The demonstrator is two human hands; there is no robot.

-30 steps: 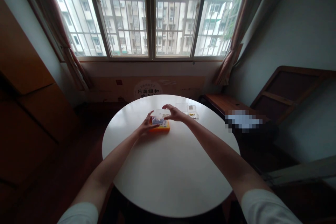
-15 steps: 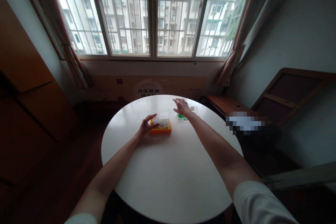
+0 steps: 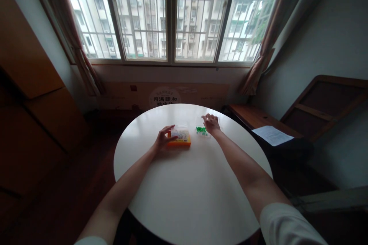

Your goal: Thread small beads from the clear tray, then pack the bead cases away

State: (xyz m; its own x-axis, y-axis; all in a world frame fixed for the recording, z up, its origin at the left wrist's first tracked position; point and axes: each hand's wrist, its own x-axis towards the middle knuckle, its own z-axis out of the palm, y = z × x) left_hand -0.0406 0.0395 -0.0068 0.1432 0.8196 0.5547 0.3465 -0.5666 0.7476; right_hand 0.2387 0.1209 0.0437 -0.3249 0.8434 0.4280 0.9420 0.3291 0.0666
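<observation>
My left hand (image 3: 165,138) grips the left side of an orange box (image 3: 178,143), its thumb and fingers bent around the near and far edges. A clear cover with a printed paper label (image 3: 181,134) lies over the top of this box. To the right of it, a clear plastic case (image 3: 203,135) holds small green pieces (image 3: 201,129). My right hand (image 3: 211,123) is over the far right part of this case, palm down with curled fingers. The fingertips are too dim and small to show what they pinch, if anything.
Both boxes rest on the far half of a round white table (image 3: 195,191). Beyond its far edge is a long printed carton (image 3: 198,93) under the window. At right, a sheet of paper (image 3: 273,135) lies by a wooden bench (image 3: 247,116).
My right hand has come down and to the right, from beyond the clear case to over it, and its fingers have curled more. The left hand keeps its grip on the orange box.
</observation>
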